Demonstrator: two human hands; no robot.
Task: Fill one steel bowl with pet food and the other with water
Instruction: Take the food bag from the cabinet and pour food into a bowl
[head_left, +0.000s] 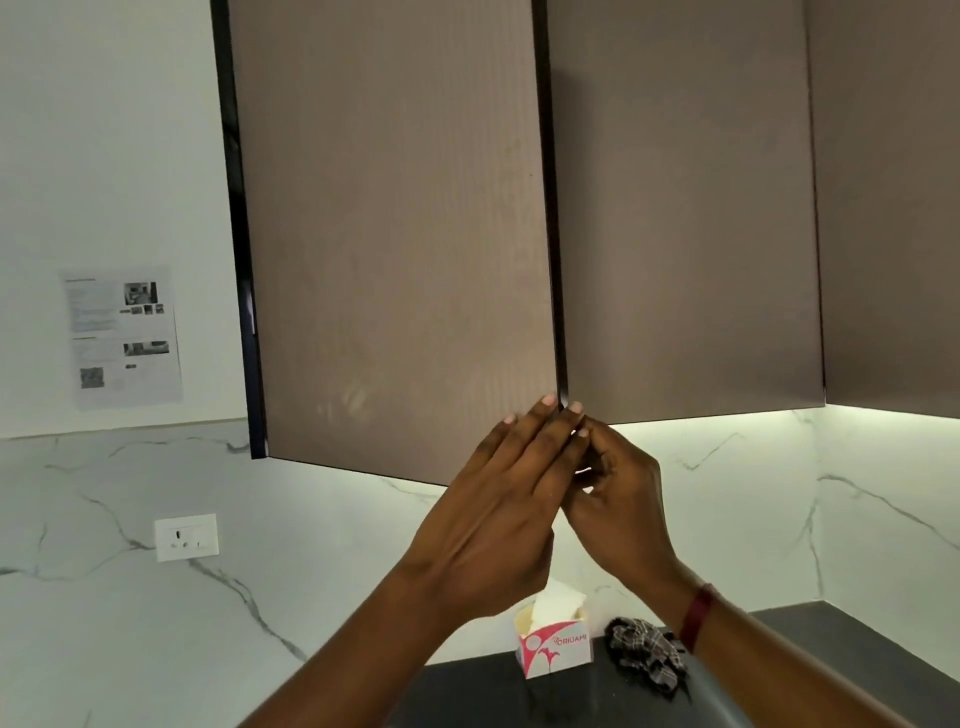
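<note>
No steel bowl, pet food or water shows in the head view. Both hands are raised to the brown wall cabinet. The left cabinet door (395, 234) stands slightly ajar, its free lower corner swung toward me. My left hand (498, 514) lies flat with its fingers stretched out, the fingertips on the front of that corner. My right hand (618, 499) has its fingers curled at the seam between this door and the right cabinet door (685, 218), hooked on the left door's free edge. What is inside the cabinet is hidden.
A red and white tissue box (553, 642) and a crumpled checked cloth (647, 652) sit on the dark counter (810, 649) below. A wall socket (187, 537) is on the marble backsplash at the left, with a printed sheet (122, 338) above it.
</note>
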